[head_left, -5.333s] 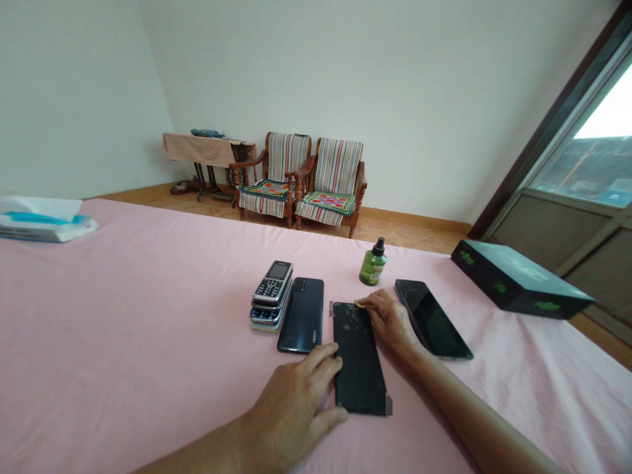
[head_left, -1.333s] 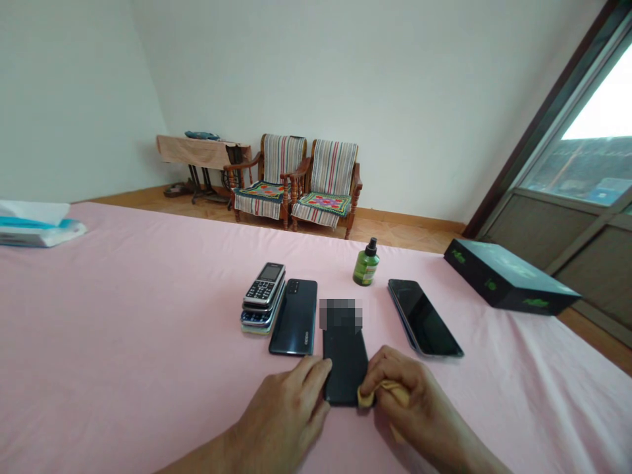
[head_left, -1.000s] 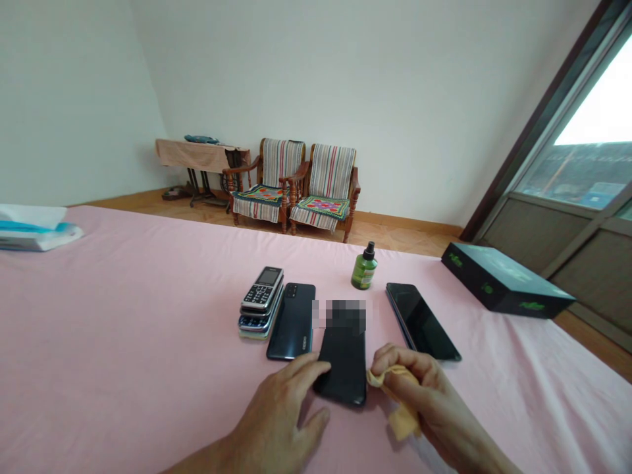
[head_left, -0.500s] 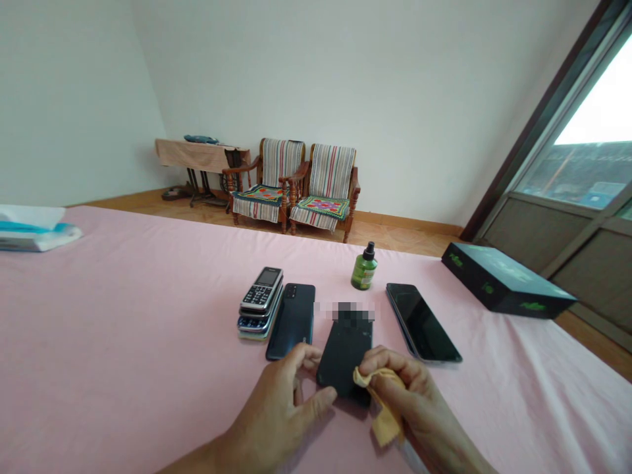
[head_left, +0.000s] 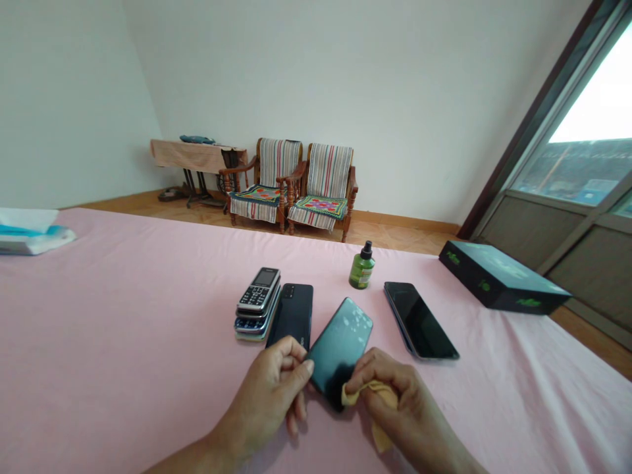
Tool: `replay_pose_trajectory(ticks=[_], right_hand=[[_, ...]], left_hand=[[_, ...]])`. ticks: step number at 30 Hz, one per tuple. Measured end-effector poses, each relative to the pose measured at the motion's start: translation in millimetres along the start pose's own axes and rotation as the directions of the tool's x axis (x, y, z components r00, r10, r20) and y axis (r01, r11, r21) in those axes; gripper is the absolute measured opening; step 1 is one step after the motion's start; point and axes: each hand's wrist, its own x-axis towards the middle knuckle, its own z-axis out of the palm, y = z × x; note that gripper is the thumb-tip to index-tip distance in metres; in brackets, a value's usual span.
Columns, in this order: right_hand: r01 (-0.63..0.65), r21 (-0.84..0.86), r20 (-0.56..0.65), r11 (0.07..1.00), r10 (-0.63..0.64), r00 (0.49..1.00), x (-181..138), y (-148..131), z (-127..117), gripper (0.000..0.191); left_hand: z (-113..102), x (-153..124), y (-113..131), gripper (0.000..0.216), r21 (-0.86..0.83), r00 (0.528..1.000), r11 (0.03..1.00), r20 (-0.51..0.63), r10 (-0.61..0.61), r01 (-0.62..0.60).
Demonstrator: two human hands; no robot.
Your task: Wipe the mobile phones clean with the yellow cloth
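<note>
A dark smartphone [head_left: 342, 349] is raised at a slant in front of me, its glossy face reflecting light and marked with whitish spots near the top. My left hand [head_left: 281, 382] pinches its left edge between thumb and fingers. Bunched in my right hand [head_left: 390, 395] is a yellow cloth [head_left: 381, 440], pressed against the phone's lower right edge. Just left lies another dark smartphone [head_left: 295, 313], back up, partly behind my left fingers. Beside that is a stack of older phones, a silver keypad phone [head_left: 258, 289] on top.
A green spray bottle [head_left: 361, 266] stands behind the held phone. To the right lie stacked smartphones [head_left: 421, 321] and a black box [head_left: 498, 276]. A tissue pack [head_left: 34, 240] is at the far left on the pink cloth [head_left: 148, 316]. Two chairs [head_left: 316, 197] stand beyond.
The phone has been tilted and turned clockwise, so its surface now catches the light. My left fingers have closed on its edge. The cloth has shifted slightly left along the phone.
</note>
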Motion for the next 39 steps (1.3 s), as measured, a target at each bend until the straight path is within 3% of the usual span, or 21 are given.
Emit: replay_pose_trajectory(ticks=[3, 5, 9, 13, 17, 19, 24, 27, 29, 39], right_hand=[[0.078, -0.173, -0.083, 0.982, -0.093, 0.992, 1, 3, -8, 0.019], [0.095, -0.223, -0.163, 0.970, -0.133, 0.977, 1, 6, -14, 0.019], [0.133, -0.301, -0.361, 0.944, -0.242, 0.901, 3, 13, -22, 0.015], [0.160, -0.383, -0.440, 0.910, -0.332, 0.834, 7, 18, -26, 0.016], [0.147, -0.455, -0.442, 0.878, -0.366, 0.819, 16, 21, -33, 0.018], [0.132, -0.479, -0.433, 0.868, -0.365, 0.825, 22, 22, -38, 0.018], [0.121, -0.513, -0.341, 0.850, -0.331, 0.880, 41, 18, -47, 0.019], [0.156, -0.536, -0.276, 0.830, -0.346, 0.897, 52, 15, -45, 0.019], [0.185, -0.549, -0.257, 0.815, -0.374, 0.891, 55, 14, -40, 0.017], [0.397, -0.501, -0.161, 0.769, -0.533, 0.830, 24, 13, 6, 0.029]], left_hand=[[-5, -4, 7, 0.024, 0.145, 0.986, 0.979, -0.063, 0.151, -0.141], [-6, -9, 8, 0.018, 0.325, 0.941, 0.898, -0.066, 0.333, -0.295], [-3, -17, 1, 0.009, 0.584, 0.730, 0.568, 0.063, 0.680, -0.580], [0, -21, -6, 0.029, 0.614, 0.610, 0.402, 0.168, 0.774, -0.679], [-1, -21, -7, 0.024, 0.686, 0.518, 0.248, 0.218, 0.827, -0.684], [-1, -21, -7, 0.020, 0.694, 0.478, 0.221, 0.198, 0.856, -0.685], [2, -19, -3, 0.010, 0.638, 0.464, 0.269, 0.157, 0.872, -0.722], [3, -19, -2, 0.010, 0.638, 0.445, 0.249, 0.164, 0.880, -0.728], [5, -19, -3, 0.009, 0.640, 0.430, 0.231, 0.173, 0.886, -0.733], [9, -21, -6, 0.011, 0.606, 0.472, 0.263, 0.213, 0.856, -0.751]])
